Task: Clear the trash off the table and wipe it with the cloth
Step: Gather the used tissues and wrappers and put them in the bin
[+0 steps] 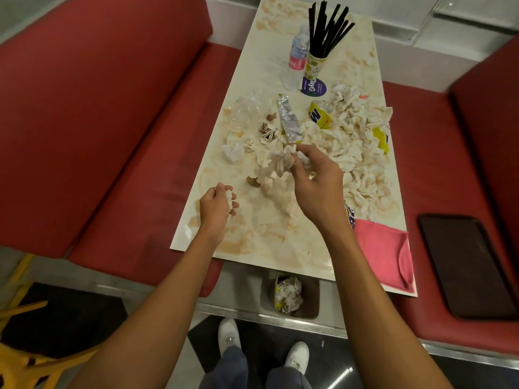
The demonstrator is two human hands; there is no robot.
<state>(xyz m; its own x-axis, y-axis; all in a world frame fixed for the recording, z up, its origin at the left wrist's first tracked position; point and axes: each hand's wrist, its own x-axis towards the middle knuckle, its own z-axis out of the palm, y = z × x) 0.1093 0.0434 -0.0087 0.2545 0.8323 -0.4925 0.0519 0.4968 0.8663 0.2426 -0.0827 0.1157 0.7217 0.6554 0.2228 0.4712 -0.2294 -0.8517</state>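
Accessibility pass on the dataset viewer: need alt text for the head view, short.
A person grips a tissue wad in the left hand and pinches a tissue clump with the right hand over a stained table littered with crumpled tissues and wrappers. A pink cloth lies on its near right corner; a bin holding tissues sits below.

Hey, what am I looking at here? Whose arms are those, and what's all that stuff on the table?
No machine here: it is one picture, from a camera on a person's head, looking down at their own bare arms. The left hand grips a napkin wad; the right hand pinches napkins off the table. The stained table also bears a napkin pile, foil, a bottle, a cup of straws and a pink cloth. A bin on the floor below holds trash.
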